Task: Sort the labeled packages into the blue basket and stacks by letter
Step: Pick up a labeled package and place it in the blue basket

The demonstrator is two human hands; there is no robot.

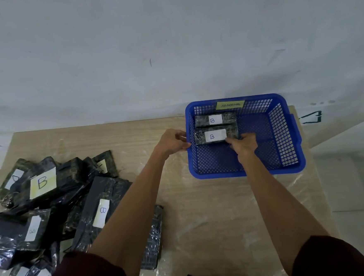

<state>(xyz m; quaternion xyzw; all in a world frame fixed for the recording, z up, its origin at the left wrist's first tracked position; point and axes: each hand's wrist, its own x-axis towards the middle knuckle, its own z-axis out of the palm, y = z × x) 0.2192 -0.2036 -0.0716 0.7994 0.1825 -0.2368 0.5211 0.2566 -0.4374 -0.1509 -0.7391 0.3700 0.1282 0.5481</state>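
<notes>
You're placing the near B package [215,135] in the blue basket [295,166], just beside the far B package [214,119]. Your right hand [243,143] has its fingers clamped on the package's right end, while your left hand [172,141] grips the basket's rim. Next up, I'd say: release, then reach for the unsorted pile [51,190].

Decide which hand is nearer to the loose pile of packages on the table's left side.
Left. The left hand grips the blue basket's left rim, right of the pile; the right hand is farther off, inside the basket, holding a B package.
</notes>
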